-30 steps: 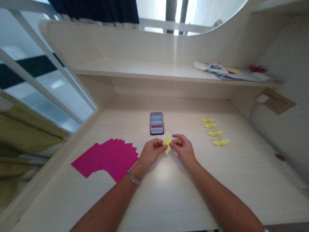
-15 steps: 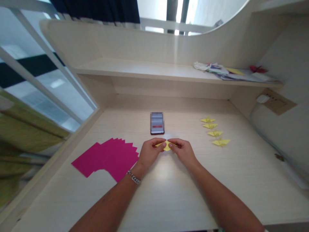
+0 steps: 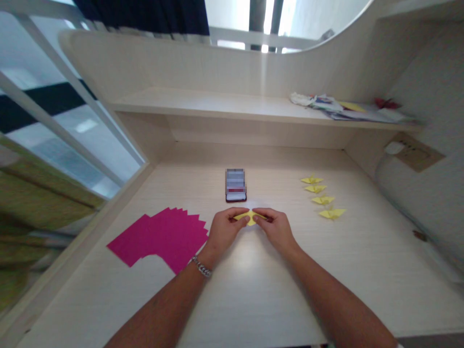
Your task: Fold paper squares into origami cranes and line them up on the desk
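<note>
A small folded yellow paper is held between my two hands, over the middle of the desk. My left hand pinches its left side between thumb and fingers. On the other side, my right hand grips it the same way. The fingers and thumbs cover the paper's outer parts, so only its centre shows well. Just beyond my hands lies a phone with its screen blurred. Several yellow paper cranes stand in a row to the right.
Magenta paper sheets lie fanned out left of my hands on the pale desk. A shelf runs along the back, with papers at its right. A plug and cable hang at the right wall socket.
Hardly anything differs. Both hands keep their grip on the yellow paper in the same place, and the view has shifted very slightly.
</note>
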